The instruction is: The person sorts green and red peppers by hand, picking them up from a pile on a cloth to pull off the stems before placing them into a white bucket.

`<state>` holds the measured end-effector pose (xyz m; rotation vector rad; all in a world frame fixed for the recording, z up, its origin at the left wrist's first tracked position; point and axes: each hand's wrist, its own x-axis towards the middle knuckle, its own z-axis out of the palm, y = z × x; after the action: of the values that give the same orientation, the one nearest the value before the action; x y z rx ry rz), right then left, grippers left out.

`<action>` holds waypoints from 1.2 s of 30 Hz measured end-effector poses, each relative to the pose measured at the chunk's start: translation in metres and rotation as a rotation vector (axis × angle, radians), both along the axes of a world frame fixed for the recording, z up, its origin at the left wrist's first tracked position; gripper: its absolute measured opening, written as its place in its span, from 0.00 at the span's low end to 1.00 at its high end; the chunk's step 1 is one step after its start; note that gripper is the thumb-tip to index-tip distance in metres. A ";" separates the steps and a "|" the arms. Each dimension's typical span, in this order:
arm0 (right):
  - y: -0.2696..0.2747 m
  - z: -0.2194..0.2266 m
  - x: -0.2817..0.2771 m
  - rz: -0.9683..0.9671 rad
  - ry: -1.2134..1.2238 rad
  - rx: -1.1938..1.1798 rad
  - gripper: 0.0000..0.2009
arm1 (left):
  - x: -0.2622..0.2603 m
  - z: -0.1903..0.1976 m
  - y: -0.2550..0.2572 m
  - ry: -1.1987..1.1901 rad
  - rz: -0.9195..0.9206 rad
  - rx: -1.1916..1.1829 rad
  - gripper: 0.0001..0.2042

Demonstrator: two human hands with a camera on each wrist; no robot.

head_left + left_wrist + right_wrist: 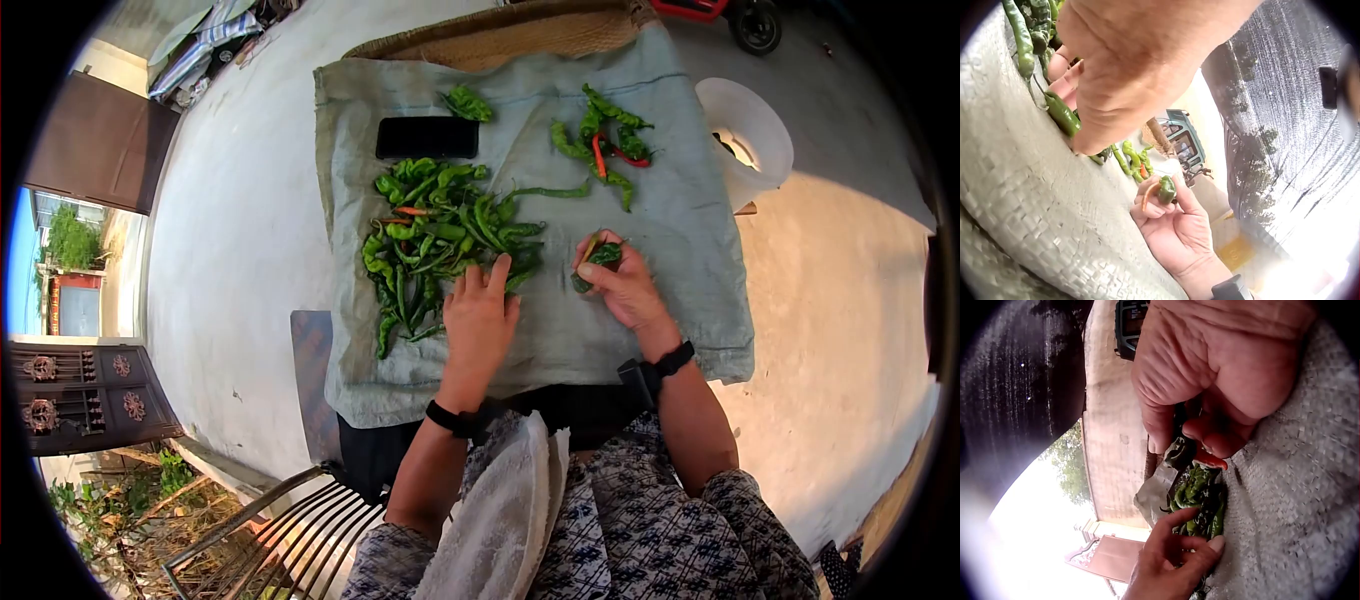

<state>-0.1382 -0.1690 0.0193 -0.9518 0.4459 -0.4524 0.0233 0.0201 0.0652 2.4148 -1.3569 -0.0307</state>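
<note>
My right hand (pixel 628 292) pinches a dark green chili pepper (pixel 604 254) between thumb and fingers, above the right part of the sack cloth. In the left wrist view a thin orange-red piece (pixel 1149 197) shows beside that pepper in the same fingers. My left hand (pixel 476 328) reaches onto the near edge of a heap of green chili peppers (pixel 415 250), its fingers extended and spread against them. A single green pepper (pixel 1063 114) lies right by the left fingers in the left wrist view. A few red peppers mix into the heap.
A smaller group of green and red peppers (pixel 625 140) lies at the back right of the cloth (pixel 680 260). Behind the heap are a black phone (pixel 428 138) and a crumpled green pepper (pixel 468 103). A white bucket (pixel 760 130) stands right of the cloth.
</note>
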 end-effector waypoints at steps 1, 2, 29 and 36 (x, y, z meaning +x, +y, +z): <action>0.000 -0.001 0.000 -0.002 -0.004 0.002 0.14 | -0.001 -0.003 -0.001 -0.001 -0.008 0.002 0.30; 0.000 -0.003 0.000 -0.002 -0.007 0.005 0.14 | 0.000 -0.006 -0.001 0.013 -0.024 0.004 0.29; -0.002 -0.003 -0.001 0.029 0.024 -0.018 0.16 | 0.013 0.001 0.007 1.307 0.108 -0.694 0.28; 0.000 0.000 -0.004 0.030 0.014 -0.017 0.18 | 0.006 0.001 -0.003 2.142 -0.083 -0.853 0.23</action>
<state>-0.1418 -0.1694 0.0189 -0.9773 0.4407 -0.4226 0.0295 0.0170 0.0663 0.5629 -0.1524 -1.2460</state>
